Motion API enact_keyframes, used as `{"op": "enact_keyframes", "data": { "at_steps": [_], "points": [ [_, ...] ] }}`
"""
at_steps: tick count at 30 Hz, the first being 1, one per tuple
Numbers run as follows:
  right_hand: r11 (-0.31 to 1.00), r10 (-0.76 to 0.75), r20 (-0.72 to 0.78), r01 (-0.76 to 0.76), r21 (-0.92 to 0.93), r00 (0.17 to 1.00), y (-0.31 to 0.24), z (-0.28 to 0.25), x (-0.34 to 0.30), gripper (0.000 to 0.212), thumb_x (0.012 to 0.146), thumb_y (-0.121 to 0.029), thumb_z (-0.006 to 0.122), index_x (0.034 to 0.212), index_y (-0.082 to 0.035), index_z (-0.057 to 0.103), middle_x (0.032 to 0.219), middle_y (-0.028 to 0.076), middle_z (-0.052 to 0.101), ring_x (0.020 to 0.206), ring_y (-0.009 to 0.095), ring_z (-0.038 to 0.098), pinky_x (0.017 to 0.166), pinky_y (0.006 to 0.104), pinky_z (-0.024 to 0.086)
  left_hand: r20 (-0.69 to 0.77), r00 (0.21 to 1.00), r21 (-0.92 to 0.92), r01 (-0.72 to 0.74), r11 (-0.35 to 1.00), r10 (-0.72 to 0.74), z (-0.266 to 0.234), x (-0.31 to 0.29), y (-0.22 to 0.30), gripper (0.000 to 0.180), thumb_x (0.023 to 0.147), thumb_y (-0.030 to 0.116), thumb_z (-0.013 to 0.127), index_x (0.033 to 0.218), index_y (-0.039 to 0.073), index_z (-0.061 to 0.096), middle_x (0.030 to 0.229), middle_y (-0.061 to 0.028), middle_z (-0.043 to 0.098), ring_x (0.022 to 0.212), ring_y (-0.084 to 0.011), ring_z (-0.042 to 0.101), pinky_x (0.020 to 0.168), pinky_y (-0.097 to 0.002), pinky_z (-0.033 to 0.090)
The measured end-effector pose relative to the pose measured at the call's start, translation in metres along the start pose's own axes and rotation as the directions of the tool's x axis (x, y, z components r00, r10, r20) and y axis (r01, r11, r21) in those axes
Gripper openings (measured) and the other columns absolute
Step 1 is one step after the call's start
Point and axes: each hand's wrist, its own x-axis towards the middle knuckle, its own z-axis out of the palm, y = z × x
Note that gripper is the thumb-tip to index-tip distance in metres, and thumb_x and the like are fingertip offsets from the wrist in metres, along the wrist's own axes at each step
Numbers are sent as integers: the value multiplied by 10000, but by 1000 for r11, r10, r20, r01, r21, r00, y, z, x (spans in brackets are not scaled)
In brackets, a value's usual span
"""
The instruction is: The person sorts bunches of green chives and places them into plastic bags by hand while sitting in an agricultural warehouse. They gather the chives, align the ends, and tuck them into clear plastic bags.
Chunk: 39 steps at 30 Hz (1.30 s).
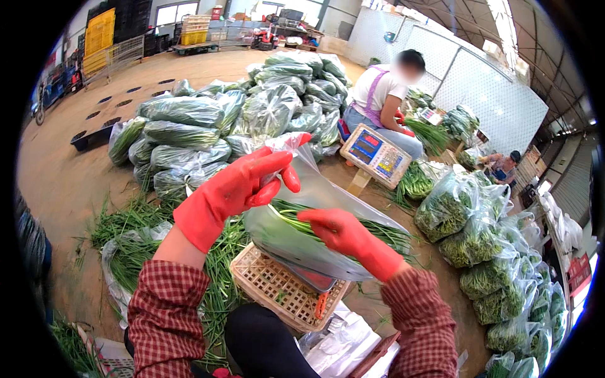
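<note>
My left hand (242,189), in a red rubber glove, pinches the top edge of a clear plastic bag (315,183) and holds it raised. Inside the bag lies a bundle of long thin green chives (387,238), running left to right. My right hand (343,236), also red-gloved, is closed on the chives at the bag's near side; its fingertips are partly hidden among the stems. Under the bag, a tray with a red edge (318,279) rests on an upturned beige plastic crate (258,277). Loose chives (217,283) are heaped left of the crate.
Filled bags (189,113) are piled ahead; more bags of greens (491,277) line the right. A scale display (378,156) stands just beyond my bag. Near it sits a person (381,94) in red gloves, with another (503,169) farther off. White plastic sheets (340,343) lie by my knee.
</note>
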Motion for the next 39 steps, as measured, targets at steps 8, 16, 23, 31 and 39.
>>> {"op": "enact_keyframes", "data": {
  "at_steps": [8,16,23,31,39],
  "points": [
    [68,694,-290,-461,-885,659,124,-156,-123,261,874,-217,458,1042,-170,652,1049,82,641,943,292,614,851,369,461,-66,997,-397,1,918,-30,-12,44,-21,594,909,452,454,1337,48,376,772,7,608,393,-50,303,386,-202,234],
    [198,549,7,-122,-973,835,25,-212,-169,171,732,-23,486,683,-66,644,674,73,603,835,202,598,1100,412,220,-293,955,-228,-19,973,-50,-1,72,-7,487,892,431,497,1205,59,519,784,-7,613,468,-45,418,419,-187,288],
    [203,243,-298,-348,-915,923,-9,-234,-127,276,502,50,627,698,-139,672,744,57,639,801,240,607,958,431,384,-262,965,32,-19,999,26,-3,52,8,436,886,401,524,1156,59,550,774,-36,608,684,-128,583,690,-275,484],
    [464,-348,-320,-134,-875,881,-115,-164,-63,499,630,98,528,1080,-102,607,1090,95,612,1045,283,554,987,397,365,-327,940,606,288,741,-98,0,-1,23,579,776,423,671,1155,15,511,960,-77,623,856,-121,570,742,-279,444],
    [784,-479,-468,122,-609,743,-203,-102,-50,503,808,11,562,1290,-64,440,1200,111,557,889,169,607,711,270,486,-632,769,401,218,890,96,-29,-160,65,569,846,428,586,1306,139,418,1112,-42,575,928,-139,573,821,-288,442]
  ]
}}
